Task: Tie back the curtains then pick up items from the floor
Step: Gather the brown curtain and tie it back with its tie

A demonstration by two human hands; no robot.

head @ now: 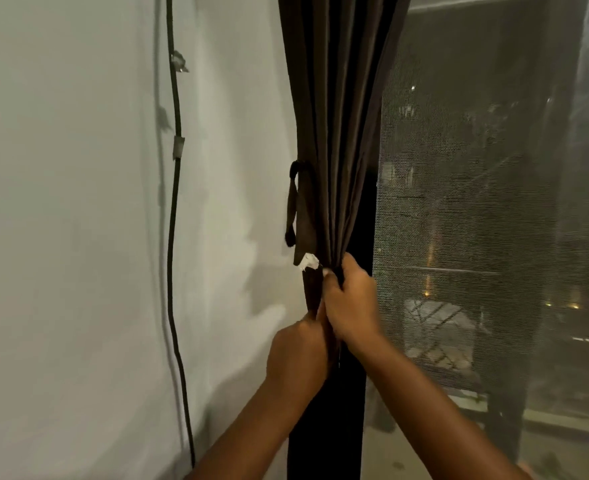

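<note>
The white wall (pixel 78 237) fills the whole left half of your frame. To the right, the mesh window screen (pixel 476 237) takes the right side, with dim outdoor lights showing through it.

Between them, the dark brown curtain (pixel 334 133) hangs from the top centre of the frame, gathered into tight vertical folds that narrow toward the middle of the picture. Below your hands it drops as a dark column to the bottom edge.

A black cable (pixel 173 237) runs down the wall left of centre, from the top edge to the lower left, fixed with pieces of tape.

Your right hand (pixel 350 303), just right of centre, is clenched round the bunched curtain folds, knuckles toward you. Your left hand (pixel 298 355), just below and to the left, touches the right hand and has its fingers curled against the curtain's left edge; you cannot tell exactly what those fingers hold, as they are hidden.

The fabric tieback strap (pixel 291 209) hangs in a loop at the curtain's left edge, above your hands. A small white tag (pixel 308 261) sits just under it, right beside your right fingertips.
</note>
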